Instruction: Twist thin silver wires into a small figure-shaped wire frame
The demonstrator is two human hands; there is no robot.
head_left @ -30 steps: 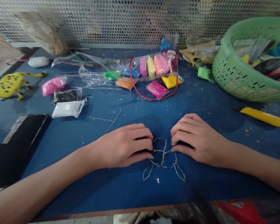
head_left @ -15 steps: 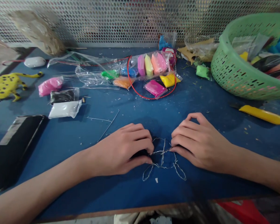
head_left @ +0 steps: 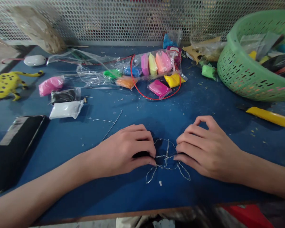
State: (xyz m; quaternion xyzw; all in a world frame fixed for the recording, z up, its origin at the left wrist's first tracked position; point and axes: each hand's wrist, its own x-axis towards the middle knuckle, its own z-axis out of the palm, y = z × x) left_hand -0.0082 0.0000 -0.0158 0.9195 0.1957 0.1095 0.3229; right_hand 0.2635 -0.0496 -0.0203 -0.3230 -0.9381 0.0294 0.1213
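Observation:
A twisted wire frame (head_left: 166,156) lies on the blue table, a rounded outline with a cross inside and a thin loop at each lower corner. My left hand (head_left: 130,150) pinches its left side between thumb and curled fingers. On the opposite side, my right hand (head_left: 204,148) closes thumb and fingertips on the wire, the index finger bent up. Both hands cover the side edges of the frame. Behind my left hand lie loose pieces of wire (head_left: 112,126).
Along the back are clay packets (head_left: 159,88), a red cord loop (head_left: 144,97) and plastic bags. A green basket (head_left: 251,72) and a yellow utility knife (head_left: 270,116) stand right. At left are a black phone (head_left: 19,145), a white clay packet (head_left: 66,109) and a spotted yellow figure (head_left: 6,85).
My right hand's thumb has moved slightly down along the wire frame's right side. The left hand keeps nearly the same grip. The view has shifted a little.

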